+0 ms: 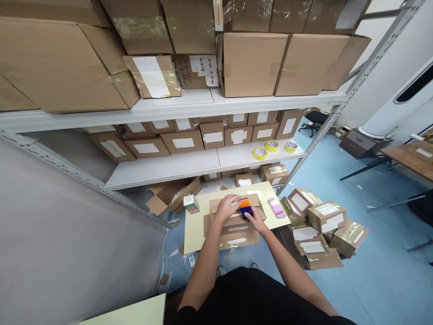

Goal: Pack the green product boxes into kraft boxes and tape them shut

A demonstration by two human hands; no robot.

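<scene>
A small orange and dark-blue object (246, 210), box-like in shape, is held over an opened cardboard box (239, 237) on a pale yellow table. My right hand (256, 221) grips its dark-blue lower end, thumb on top. Fingers of my left hand (227, 208) are bent against the orange upper end from the left side; their tips are partly hidden. Beneath both hands, the cardboard box shows flaps spread toward me, with white label remnants on them.
On the pale yellow table (196, 234) stand a white and green small box (191, 204) and, right, a blurred pink item (278, 210). Tape rolls (259, 154) and labelled cartons fill the shelf (189, 161). Taped cartons (326, 215) are piled on the floor at right.
</scene>
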